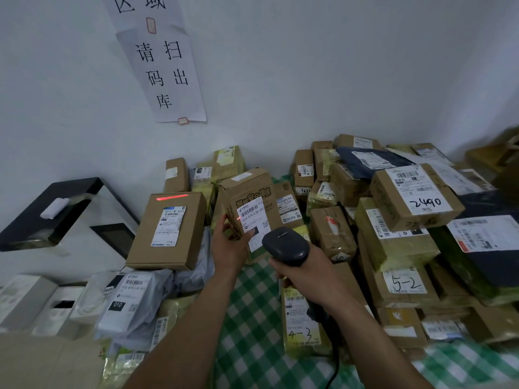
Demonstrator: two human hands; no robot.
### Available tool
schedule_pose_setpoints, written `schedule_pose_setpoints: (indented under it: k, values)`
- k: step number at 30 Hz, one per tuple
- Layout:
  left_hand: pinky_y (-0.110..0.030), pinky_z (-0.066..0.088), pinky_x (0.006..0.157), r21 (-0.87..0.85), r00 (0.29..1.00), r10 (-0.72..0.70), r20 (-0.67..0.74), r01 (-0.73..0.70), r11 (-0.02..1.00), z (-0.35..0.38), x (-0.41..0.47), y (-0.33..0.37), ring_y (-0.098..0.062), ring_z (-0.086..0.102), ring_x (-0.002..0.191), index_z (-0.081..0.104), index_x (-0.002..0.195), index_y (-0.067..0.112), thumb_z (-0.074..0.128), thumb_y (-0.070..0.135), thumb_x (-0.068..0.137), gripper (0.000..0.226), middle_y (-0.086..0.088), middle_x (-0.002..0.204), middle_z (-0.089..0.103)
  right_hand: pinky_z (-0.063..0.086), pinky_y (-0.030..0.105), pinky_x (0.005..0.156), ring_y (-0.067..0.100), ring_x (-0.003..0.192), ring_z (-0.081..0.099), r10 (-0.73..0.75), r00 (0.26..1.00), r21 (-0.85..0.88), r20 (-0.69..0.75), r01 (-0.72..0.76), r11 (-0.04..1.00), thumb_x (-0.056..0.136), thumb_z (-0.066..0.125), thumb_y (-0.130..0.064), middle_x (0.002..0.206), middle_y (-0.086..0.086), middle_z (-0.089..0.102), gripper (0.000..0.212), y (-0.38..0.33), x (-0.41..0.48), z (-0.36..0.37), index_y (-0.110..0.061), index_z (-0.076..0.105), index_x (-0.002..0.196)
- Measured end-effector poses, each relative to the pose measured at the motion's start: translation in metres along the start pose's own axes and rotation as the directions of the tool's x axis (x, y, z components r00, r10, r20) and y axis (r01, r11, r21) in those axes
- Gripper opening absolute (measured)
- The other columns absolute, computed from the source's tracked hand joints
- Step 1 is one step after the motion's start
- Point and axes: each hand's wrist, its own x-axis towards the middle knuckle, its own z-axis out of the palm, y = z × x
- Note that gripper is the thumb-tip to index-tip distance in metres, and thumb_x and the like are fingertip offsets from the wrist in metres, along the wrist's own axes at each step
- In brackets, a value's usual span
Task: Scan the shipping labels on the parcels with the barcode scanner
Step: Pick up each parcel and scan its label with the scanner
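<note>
Nearest me, one dark cable [334, 360] hangs down at six o'clock from my right hand [306, 276], whose fingers are clenched round the handle of the single barcode scanner [286, 245]. Under both forearms lies a green-checked tablecloth [252, 318]. One yellow-green mailer [300, 327] marked "4-3" lies on it beneath my right wrist. At eleven o'clock from the scanner, my left hand [230, 242] grasps one small cardboard box [247, 192] by its lower left edge, thumb in front and fingers behind, tilting it upright. Its one white shipping label [252, 217] faces the scanner head, and one red dot sits at the label's left edge. At nine o'clock from that box, one flat carton [168, 231] leans back with a single label and one red scan line across its top edge. Below it, at seven o'clock, lies one white poly mailer [129, 299] marked "010". From three to one o'clock rises a heap of taped parcels, too many and too overlapped to count. Two bear handwritten numbers: a box marked "5-2" [404, 282] and, above it, a box marked "2490" [415, 197]. One dark blue bag [365, 161] lies farther back. At nine o'clock stands one black device [47, 209] against the wall. Farthest, at twelve o'clock, two paper notices [163, 74] hang on the wall.
</note>
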Motion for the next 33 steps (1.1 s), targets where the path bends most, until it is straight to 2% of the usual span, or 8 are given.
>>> schedule_pose_setpoints:
  k: [8,13,18,21,23,27,28,33]
  values:
    - [-0.009,0.047,0.073,0.014,1.0,0.002,-0.003,-0.002,1.0,-0.002,0.001,0.004,0.015,0.056,0.094,0.058,0.139,0.02,0.088,0.007,0.077,0.069,0.009,0.113,0.066,0.054,0.021,0.061,0.01,0.063,0.071,0.0,1.0,0.004,0.005,0.0,1.0,0.09,0.078,-0.027,0.077,-0.003,0.076,0.019,0.0,0.0,-0.001,-0.03,0.068,0.106]
    - [-0.019,0.055,0.075,-0.054,1.0,-0.027,0.001,0.027,0.998,-0.002,0.004,0.004,-0.01,0.066,0.104,0.057,0.139,0.024,0.086,0.006,0.08,0.068,0.008,0.111,0.067,0.059,0.027,0.066,0.012,0.07,0.073,-0.002,1.0,0.031,-0.015,0.002,1.0,0.089,0.08,-0.029,0.082,-0.004,0.077,0.025,-0.001,0.001,-0.004,-0.03,0.069,0.111]
    - [-0.005,0.049,0.06,-0.069,0.998,-0.051,0.031,0.053,0.996,0.002,0.013,0.025,0.011,0.061,0.083,0.05,0.127,0.04,0.081,0.011,0.087,0.059,0.021,0.099,0.063,0.051,0.016,0.059,0.002,0.067,0.071,0.071,0.995,0.121,-0.076,-0.062,0.991,0.088,0.081,-0.029,0.093,-0.007,0.077,0.033,-0.004,0.007,-0.022,-0.027,0.069,0.119]
    - [-0.001,0.045,0.061,-0.028,0.996,-0.061,0.061,0.063,0.998,0.011,0.036,0.034,0.005,0.06,0.1,0.055,0.137,0.037,0.077,0.017,0.091,0.055,0.016,0.115,0.067,0.053,0.023,0.066,0.004,0.069,0.071,0.127,0.988,0.14,-0.083,-0.115,0.983,0.088,0.081,-0.032,0.093,-0.007,0.078,0.033,-0.008,0.021,-0.032,-0.032,0.067,0.118]
    - [-0.005,0.043,0.072,-0.001,0.994,-0.075,0.078,0.075,0.997,0.021,0.056,0.036,-0.003,0.059,0.114,0.055,0.142,0.031,0.073,0.019,0.095,0.052,0.01,0.13,0.067,0.053,0.021,0.065,0.002,0.066,0.069,0.143,0.986,0.149,-0.09,-0.128,0.98,0.091,0.079,-0.029,0.093,-0.006,0.077,0.026,-0.011,0.032,-0.036,-0.032,0.068,0.114]
    - [-0.035,0.054,0.1,0.041,0.973,-0.144,0.181,0.139,0.989,0.052,0.101,0.033,-0.011,0.06,0.124,0.056,0.143,0.029,0.067,0.018,0.099,0.046,0.005,0.138,0.065,0.053,0.022,0.063,0.004,0.065,0.067,0.184,0.972,0.196,-0.148,-0.153,0.969,0.092,0.078,-0.023,0.092,-0.003,0.076,0.024,-0.014,0.057,-0.04,-0.033,0.066,0.111]
    - [-0.04,0.055,0.101,0.051,0.965,-0.166,0.203,0.159,0.986,0.061,0.109,0.031,-0.017,0.063,0.125,0.056,0.143,0.029,0.066,0.018,0.1,0.046,0.003,0.138,0.065,0.053,0.024,0.065,0.005,0.066,0.067,0.192,0.969,0.196,-0.158,-0.16,0.967,0.092,0.078,-0.022,0.09,-0.003,0.076,0.024,-0.014,0.063,-0.041,-0.032,0.067,0.111]
    - [-0.035,0.052,0.093,0.177,0.919,-0.258,0.298,0.213,0.961,0.099,0.148,0.016,-0.03,0.063,0.126,0.056,0.143,0.018,0.061,0.014,0.103,0.04,-0.006,0.142,0.063,0.052,0.03,0.067,0.007,0.063,0.065,0.221,0.956,0.186,-0.195,-0.185,0.965,0.093,0.077,-0.02,0.08,-0.004,0.073,0.018,-0.013,0.089,-0.042,-0.021,0.07,0.109]
